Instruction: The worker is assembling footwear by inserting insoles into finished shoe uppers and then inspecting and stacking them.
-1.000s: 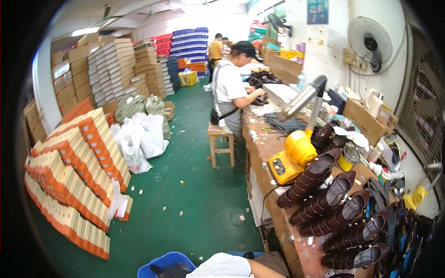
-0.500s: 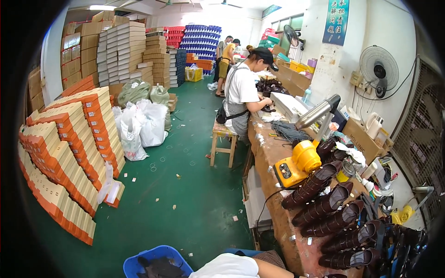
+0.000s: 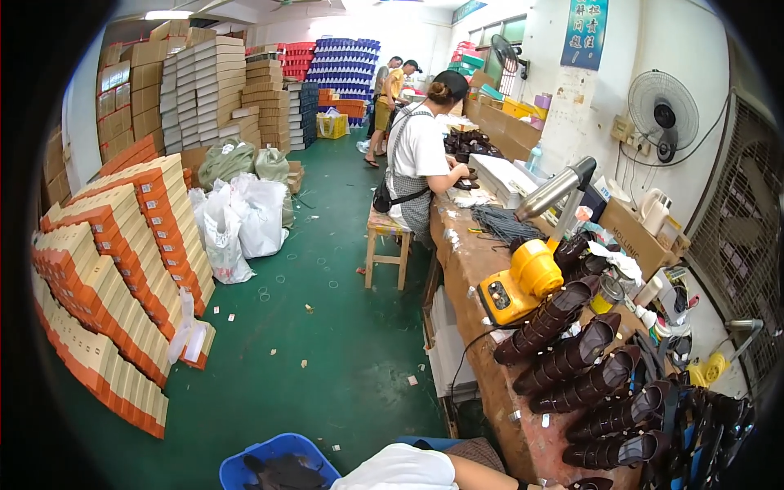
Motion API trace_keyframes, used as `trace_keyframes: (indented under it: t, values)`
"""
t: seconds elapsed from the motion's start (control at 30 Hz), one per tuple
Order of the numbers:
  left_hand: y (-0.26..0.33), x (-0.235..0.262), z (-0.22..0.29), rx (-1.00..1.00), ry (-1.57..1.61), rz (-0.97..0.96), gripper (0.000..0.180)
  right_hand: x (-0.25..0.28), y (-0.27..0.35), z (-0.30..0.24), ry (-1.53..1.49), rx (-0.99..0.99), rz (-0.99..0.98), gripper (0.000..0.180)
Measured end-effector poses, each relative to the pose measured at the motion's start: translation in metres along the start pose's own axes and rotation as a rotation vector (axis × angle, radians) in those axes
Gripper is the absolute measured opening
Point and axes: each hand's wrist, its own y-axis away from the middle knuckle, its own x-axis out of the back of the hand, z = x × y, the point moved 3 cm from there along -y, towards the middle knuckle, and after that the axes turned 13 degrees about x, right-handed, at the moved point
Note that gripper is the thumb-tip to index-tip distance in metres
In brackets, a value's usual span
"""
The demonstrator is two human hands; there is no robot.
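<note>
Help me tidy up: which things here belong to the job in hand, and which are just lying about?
Likely the job's:
dark shoe by the right hand
rows of dark shoes

Apparently lying about:
floor scraps
white plastic bags

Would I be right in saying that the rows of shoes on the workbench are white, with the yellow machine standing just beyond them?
Not quite: the rows of shoes on the workbench are dark brown, not white, as the head view shows. The yellow machine does stand just beyond them.
</note>
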Motion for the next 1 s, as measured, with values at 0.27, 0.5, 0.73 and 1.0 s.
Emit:
trace_keyframes:
  t: [0.27, 0.5, 0.73, 1.0]
  values:
    - [0.006, 0.008, 0.010, -0.111, 0.012, 0.006, 0.033, -0.018, -0.033, 0.004, 0.329, 0.158, -0.085, 0.036]
    - [0.016, 0.035, 0.018, -0.061, 0.023, -0.093, 0.022, -0.010, 0.081, 0.006, 0.715, -0.006, -0.131, 0.040]
    - [0.016, 0.069, 0.008, -0.029, -0.091, -0.318, 0.042, -0.003, 0.033, -0.074, 0.635, -0.161, -0.152, 0.019]
    - [0.003, 0.080, 0.040, -0.062, -0.096, -0.350, 0.053, 0.027, 0.052, -0.059, 0.572, -0.197, -0.297, 0.036]
